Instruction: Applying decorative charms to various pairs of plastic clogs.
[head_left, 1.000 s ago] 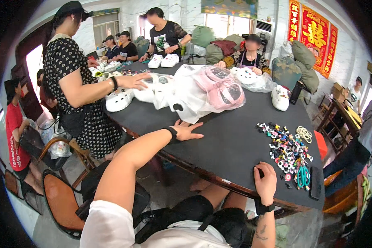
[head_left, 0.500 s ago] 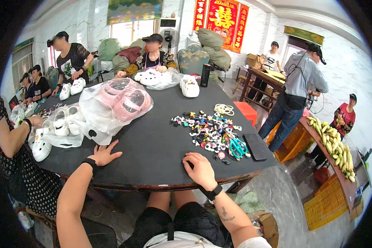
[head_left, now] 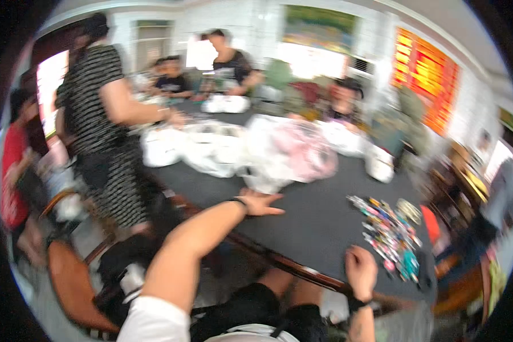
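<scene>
My left hand (head_left: 260,204) lies flat on the dark table (head_left: 222,202), fingers spread and holding nothing. Just beyond its fingertips is a clear plastic bag (head_left: 262,174) with white contents. A pink bundle (head_left: 305,151) in clear plastic lies against that bag. My right hand (head_left: 361,267) rests at the table's near edge on the right, left of a pile of small colourful shoe charms (head_left: 386,228). Motion blur smears its fingers, so their closing cannot be told. A teal looped item (head_left: 409,265) lies at the pile's near end.
White clogs (head_left: 380,163) stand at the table's far right, others (head_left: 226,104) at the far left. A person in a patterned dress (head_left: 105,102) stands at the left side, reaching over the table. More people sit or stand around it. A red stool (head_left: 430,224) is beyond the right edge.
The view has swung left, so the table and things appear further right, and blurred. The person in the patterned dress now shows in full. My left hand stays spread on the table.
</scene>
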`<state>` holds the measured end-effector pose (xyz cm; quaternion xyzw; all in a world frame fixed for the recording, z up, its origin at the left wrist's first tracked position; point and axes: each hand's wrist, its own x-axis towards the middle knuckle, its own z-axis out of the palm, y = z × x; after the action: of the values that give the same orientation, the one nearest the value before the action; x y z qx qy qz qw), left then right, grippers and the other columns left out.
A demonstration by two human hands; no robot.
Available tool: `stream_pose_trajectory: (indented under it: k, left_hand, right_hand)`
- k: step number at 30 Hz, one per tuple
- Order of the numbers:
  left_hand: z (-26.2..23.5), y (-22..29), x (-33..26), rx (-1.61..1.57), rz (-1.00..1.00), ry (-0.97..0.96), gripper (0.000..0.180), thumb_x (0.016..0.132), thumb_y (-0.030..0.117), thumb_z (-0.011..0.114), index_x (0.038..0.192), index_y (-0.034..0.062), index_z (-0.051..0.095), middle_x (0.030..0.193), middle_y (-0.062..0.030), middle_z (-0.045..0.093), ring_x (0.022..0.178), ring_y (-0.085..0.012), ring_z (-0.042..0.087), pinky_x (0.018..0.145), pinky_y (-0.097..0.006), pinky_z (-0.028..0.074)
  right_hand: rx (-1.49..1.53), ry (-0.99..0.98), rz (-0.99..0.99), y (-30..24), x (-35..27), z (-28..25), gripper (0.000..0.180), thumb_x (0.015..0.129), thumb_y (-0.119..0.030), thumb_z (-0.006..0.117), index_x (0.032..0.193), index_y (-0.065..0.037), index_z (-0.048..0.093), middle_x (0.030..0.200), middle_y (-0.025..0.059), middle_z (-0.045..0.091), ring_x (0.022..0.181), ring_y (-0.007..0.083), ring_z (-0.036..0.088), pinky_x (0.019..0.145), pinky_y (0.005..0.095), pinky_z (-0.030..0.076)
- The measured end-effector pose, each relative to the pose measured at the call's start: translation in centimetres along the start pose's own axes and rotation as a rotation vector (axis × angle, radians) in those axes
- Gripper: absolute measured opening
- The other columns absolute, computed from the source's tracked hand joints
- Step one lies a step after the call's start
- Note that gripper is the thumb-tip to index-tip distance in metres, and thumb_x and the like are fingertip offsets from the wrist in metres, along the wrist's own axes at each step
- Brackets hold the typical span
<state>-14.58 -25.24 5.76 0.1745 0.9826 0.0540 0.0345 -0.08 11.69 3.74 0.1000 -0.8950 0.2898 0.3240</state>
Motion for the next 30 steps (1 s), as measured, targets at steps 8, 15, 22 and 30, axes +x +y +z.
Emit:
stream_pose_trajectory:
  k: [8,15,22,30]
  left_hand:
    - [0.6,-0.1,1.4,-0.148,-0.034,-0.121,0.091,0.082,0.082,0.036,0.155,0.0314,0.015,0.163,-0.0097,0.007,0.150,-0.0315,-0.001,0.117,-0.055,-0.001]
    - [0.2,-0.5,0.8,-0.153,-0.088,-0.133,0.091,0.082,0.081,0.037,0.156,0.0314,0.015,0.163,-0.0081,0.007,0.150,-0.0298,0.000,0.117,-0.057,-0.002]
    - [0.8,-0.8,1.1,-0.154,-0.080,-0.096,0.091,0.082,0.082,0.038,0.155,0.0314,0.017,0.163,-0.0110,0.008,0.150,-0.0294,0.000,0.116,-0.057,-0.002]
    - [0.8,-0.9,0.7,-0.172,-0.064,-0.082,0.090,0.082,0.081,0.039,0.155,0.0309,0.021,0.162,-0.0120,0.009,0.150,-0.0301,0.001,0.117,-0.056,0.000]
  right_hand:
    - [-0.155,-0.004,-0.109,-0.1,-0.6,-0.5,0.025,0.094,-0.022,0.061,0.100,0.001,0.070,0.102,0.0189,0.069,0.094,0.0355,0.065,0.084,0.0404,0.051]
    - [-0.096,-0.024,-0.135,0.1,-0.1,0.1,0.025,0.093,-0.022,0.061,0.099,0.001,0.070,0.099,0.0191,0.069,0.088,0.0367,0.065,0.080,0.0410,0.052]
    - [-0.159,-0.003,-0.148,-0.2,-0.3,0.0,0.025,0.094,-0.022,0.061,0.098,0.001,0.070,0.099,0.0195,0.069,0.089,0.0367,0.065,0.080,0.0410,0.052]
    - [-0.134,-0.035,-0.122,-0.5,-0.4,0.0,0.027,0.095,-0.024,0.060,0.100,0.001,0.070,0.104,0.0193,0.069,0.093,0.0363,0.065,0.083,0.0412,0.052]
